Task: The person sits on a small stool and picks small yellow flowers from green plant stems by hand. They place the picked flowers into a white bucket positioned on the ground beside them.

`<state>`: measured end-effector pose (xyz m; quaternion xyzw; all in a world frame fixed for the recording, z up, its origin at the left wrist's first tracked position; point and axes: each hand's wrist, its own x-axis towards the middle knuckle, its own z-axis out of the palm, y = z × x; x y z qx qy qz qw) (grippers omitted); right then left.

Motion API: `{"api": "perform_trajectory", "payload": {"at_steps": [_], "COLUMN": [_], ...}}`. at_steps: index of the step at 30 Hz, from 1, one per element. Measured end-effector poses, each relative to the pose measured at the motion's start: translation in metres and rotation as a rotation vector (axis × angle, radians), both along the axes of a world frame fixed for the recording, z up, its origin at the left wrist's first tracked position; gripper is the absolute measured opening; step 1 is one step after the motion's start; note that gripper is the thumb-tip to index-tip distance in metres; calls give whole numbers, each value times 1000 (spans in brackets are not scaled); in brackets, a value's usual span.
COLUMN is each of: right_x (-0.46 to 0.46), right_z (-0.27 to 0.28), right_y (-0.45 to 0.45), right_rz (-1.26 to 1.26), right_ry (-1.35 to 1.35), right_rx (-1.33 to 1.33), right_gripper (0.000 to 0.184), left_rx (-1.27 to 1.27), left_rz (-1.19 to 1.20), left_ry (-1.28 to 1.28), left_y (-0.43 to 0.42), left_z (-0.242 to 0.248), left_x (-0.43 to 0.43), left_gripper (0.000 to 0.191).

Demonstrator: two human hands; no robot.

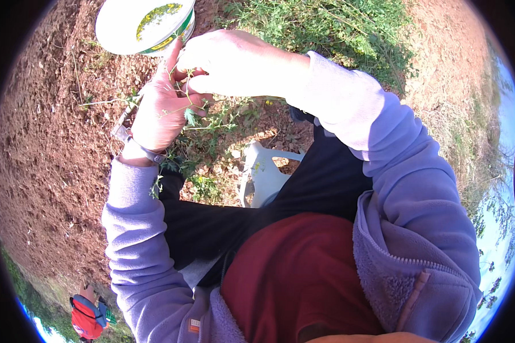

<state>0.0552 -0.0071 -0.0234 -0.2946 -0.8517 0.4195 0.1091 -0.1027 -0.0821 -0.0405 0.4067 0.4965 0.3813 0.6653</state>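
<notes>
My left hand, with a band at its wrist, holds a thin green plant stem with small lobed leaves. My right hand meets it from the right, its fingertips bent at the same stem; strong sunlight washes out its detail. Just beyond both hands stands a white plastic bucket with a green and yellow band, holding small yellow flowers. Leafy sprigs hang below my left hand, beside the sleeve.
A heap of green plants lies beyond my right forearm. A white plastic stool is between my legs, near low weeds. Brown clods of soil spread at left. A person in red is far off at lower left.
</notes>
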Motion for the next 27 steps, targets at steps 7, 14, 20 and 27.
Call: {"api": "perform_trajectory", "payload": {"at_steps": [7,14,20,27], "right_x": [1,2,3,7], "right_z": [-4,-7,-12,-18], "right_y": [8,13,12,14], "right_rz": [-152,-228,-244,-328], "right_ry": [27,136,243,384], "right_rx": [-231,-491,-614,-842], "right_gripper": [17,22,19,21], "left_rx": [8,20,52,50], "left_rz": [49,110,126,117], "left_ry": [-170,24,79,60], "left_y": [2,5,7,6], "left_z": [10,12,11,12], "left_x": [-5,-9,-8,-9], "left_gripper": [79,63,55,57]}}
